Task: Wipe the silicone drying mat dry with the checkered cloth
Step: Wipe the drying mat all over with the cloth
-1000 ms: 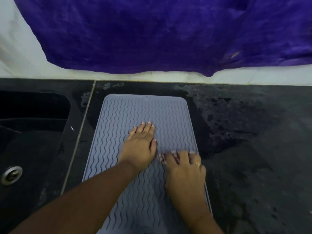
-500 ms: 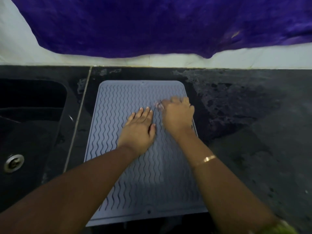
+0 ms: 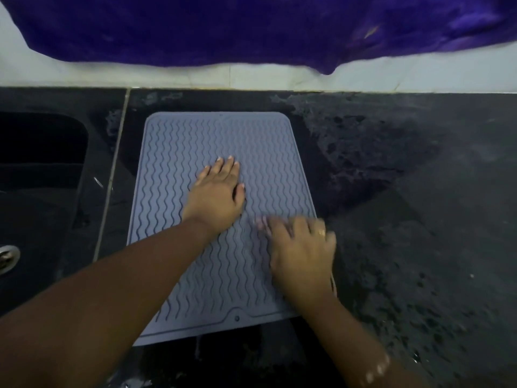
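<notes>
Head cam: silicone mat (image 3: 179, 152) on wet black counter (image 3: 405, 219) beside sink (image 3: 42, 177); left hand (image 3: 215, 200) flat, fingers straight; right hand (image 3: 302, 247) too blurry to tell.

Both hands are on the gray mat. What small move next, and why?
Probably sweep the right hand forward along the right side of the mat: it sits at the near right edge, and the flat left hand steadies the mat. No cloth shows.

gold ring (image 3: 321, 233) on r hand (image 3: 303, 247), forearms (image 3: 112, 289) bare.
</notes>
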Demonstrator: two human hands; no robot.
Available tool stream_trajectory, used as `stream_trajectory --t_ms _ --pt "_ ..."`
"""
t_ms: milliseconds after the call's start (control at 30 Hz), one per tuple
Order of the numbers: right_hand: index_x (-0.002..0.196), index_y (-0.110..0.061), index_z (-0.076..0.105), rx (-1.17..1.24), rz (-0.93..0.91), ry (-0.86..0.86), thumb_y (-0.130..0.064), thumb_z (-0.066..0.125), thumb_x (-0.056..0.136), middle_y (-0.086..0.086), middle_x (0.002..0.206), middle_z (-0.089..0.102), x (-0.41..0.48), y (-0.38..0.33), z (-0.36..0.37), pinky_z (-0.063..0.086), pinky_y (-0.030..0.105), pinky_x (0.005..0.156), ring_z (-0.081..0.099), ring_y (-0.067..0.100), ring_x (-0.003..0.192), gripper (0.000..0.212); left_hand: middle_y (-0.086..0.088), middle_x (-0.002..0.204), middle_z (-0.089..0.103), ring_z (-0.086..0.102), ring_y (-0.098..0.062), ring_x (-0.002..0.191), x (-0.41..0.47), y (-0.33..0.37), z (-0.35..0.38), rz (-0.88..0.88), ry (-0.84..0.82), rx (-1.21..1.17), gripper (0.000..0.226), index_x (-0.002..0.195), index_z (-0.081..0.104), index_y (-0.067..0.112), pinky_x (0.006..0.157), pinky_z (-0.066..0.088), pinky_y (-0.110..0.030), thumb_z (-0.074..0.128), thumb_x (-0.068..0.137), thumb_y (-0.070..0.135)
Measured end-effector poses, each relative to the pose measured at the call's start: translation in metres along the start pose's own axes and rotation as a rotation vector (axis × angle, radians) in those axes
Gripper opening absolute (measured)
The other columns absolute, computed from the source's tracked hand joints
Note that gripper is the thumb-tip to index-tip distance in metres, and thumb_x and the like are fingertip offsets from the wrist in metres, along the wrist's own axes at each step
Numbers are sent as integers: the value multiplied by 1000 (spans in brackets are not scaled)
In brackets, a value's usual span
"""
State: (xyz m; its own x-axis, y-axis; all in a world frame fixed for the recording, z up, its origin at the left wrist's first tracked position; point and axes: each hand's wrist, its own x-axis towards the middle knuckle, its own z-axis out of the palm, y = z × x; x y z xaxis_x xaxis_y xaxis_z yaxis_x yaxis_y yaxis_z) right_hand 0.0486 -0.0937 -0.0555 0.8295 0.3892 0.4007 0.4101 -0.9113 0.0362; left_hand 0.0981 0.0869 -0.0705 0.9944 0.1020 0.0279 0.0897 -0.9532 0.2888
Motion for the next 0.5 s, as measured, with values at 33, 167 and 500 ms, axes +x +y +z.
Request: stream_trajectory --t_ms 33,167,500 --pt "91 -23 67 -7 14 24 -24 69 72 3 75 60 24 0 10 36 31 58 55 27 71 19 -3 158 16 9 -17 146 0 0 0 -1 0 2 54 149 19 11 118 1 -31 26 99 33" --pt "84 -20 69 -58 91 21 -24 74 68 3 70 63 97 -3 36 38 30 57 59 27 68 17 -3 158 16 9 -17 146 0 1 0 -9 3 -9 55 149 19 11 118 1 -31 26 100 34" --pt "100 -23 65 34 -24 71 -21 70 69 0 84 64 -47 -1 -12 33 33 64 49 24 90 32 -4 157 18 11 -18 146 -1 3 -3 -32 -6 -2 53 148 21 10 119 3 -32 24 101 33"
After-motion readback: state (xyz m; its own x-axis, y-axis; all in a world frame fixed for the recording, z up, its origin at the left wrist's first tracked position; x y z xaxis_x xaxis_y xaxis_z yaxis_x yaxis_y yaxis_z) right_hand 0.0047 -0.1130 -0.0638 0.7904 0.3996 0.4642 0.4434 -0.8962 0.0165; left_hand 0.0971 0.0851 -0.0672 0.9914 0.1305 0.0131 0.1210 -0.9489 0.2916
